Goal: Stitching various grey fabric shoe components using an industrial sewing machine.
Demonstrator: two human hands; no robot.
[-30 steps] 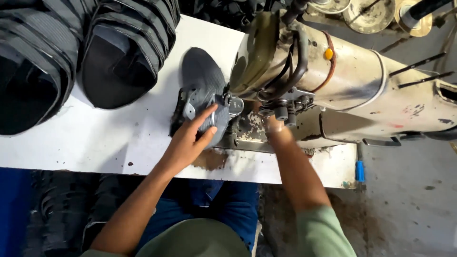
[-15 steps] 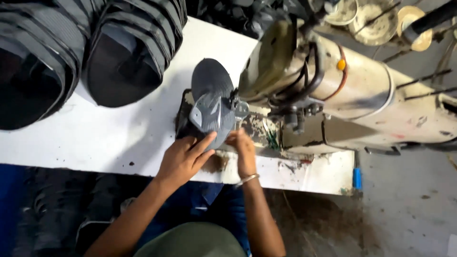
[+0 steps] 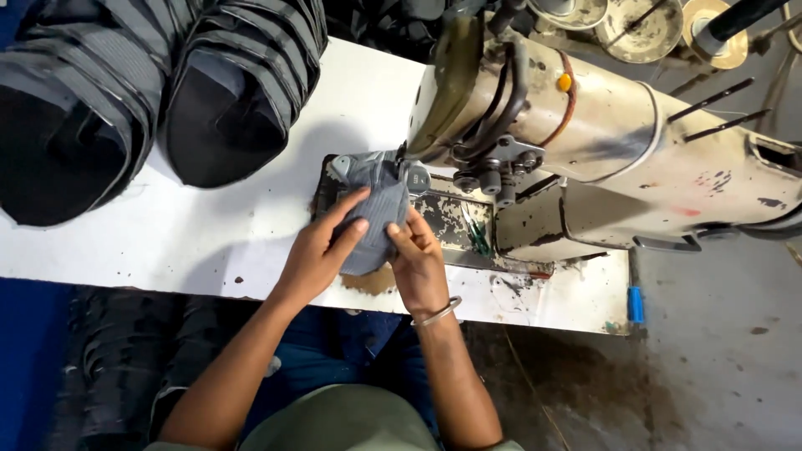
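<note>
Head view: my left hand (image 3: 322, 250) lies flat on a grey fabric piece (image 3: 376, 219), fingers spread over its top, thumb under the edge, so it's pinched between them. My right hand (image 3: 418, 260) grips the same piece from the lower right side, fingers closed on its edge; a thin bangle (image 3: 439, 312) sits on that wrist. The piece lies at the front edge of the white table (image 3: 209, 238), its far end up at the needle area of the cream sewing machine (image 3: 585, 159). Whether it's under the foot I can't tell, the machine head hides it. Stitching looks partway at best; no finished seam shows. Two black stacks of cut pieces (image 3: 150, 92) fill the table's far left corner. Small grey tab on the fabric, no readable labels elsewhere.
</note>
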